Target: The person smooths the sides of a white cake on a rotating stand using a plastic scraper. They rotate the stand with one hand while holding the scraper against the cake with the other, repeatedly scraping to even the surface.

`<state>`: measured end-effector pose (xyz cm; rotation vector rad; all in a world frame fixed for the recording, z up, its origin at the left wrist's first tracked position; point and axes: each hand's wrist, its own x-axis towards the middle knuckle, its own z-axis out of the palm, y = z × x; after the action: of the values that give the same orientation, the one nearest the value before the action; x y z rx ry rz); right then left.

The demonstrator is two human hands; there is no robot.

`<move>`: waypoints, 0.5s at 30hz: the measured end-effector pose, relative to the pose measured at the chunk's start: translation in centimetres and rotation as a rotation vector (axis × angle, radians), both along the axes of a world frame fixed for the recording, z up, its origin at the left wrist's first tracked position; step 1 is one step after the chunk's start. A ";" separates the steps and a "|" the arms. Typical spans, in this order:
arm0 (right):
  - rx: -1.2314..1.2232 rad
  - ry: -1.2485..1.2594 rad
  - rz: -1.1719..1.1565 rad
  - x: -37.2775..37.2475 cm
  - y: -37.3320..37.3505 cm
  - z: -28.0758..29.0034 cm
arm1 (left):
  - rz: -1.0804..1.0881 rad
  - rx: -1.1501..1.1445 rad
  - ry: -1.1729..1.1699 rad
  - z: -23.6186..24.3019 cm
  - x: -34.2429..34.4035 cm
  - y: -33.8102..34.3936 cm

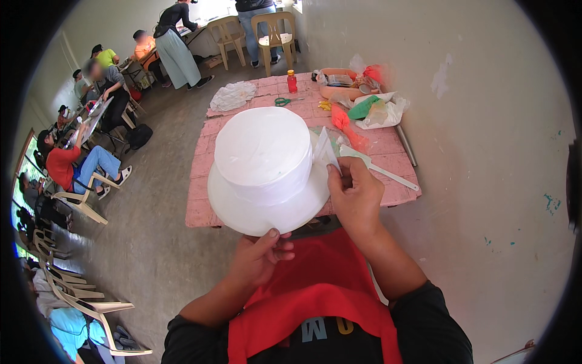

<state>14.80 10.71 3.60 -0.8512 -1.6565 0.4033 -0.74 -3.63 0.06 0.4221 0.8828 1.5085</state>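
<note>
A white cake (262,145) with a flat top and straight sides sat on a wide white board (254,218) at the front of the bench (200,182), directly before the person. Whether anything lifted the board off the bench was hidden.

The left hand (262,255) was at the near side of the cake, its thumb lying over the rim of the board and its fingers curled below; that grip looked nearly closed, with the rim in it, though how firmly it held I cannot tell. The right hand (357,191) was just right of the cake, its grip pinched almost shut on a thin white pointed piece (324,148). The piece stood close by the side of the cake; whether it touched, and whether it was a scraper or a loose scrap, was too unclear to say.

The step in hand looked like finishing the side of the cake, the left hand steadying the board while the right worked the piece. As I judged it, the next move called for a steady board, a light pinch and the piece kept even along the wall, since a stray corner could have marked the white surface.

To the right of the cake lay a spatula (393,176) and a red plastic bag (345,124). Beyond the cake were green scissors (282,102), a red bottle (291,83) and, farther right, an orange tub (333,93)
</note>
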 end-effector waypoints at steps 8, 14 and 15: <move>0.026 -0.034 -0.019 0.2 -0.1 -0.1 | -0.052 -0.055 0.024 0.1 1.1 0.9; 0.039 -0.043 -0.014 0.2 -0.2 0.0 | -0.112 -0.038 -0.050 0.0 1.7 1.6; 0.041 -0.044 -0.013 0.2 -0.2 -0.1 | -0.121 -0.039 -0.062 0.0 1.8 1.7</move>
<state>14.99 10.52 3.55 -0.8450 -1.6933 0.3429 1.08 -1.93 0.07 0.3919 0.8224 1.3838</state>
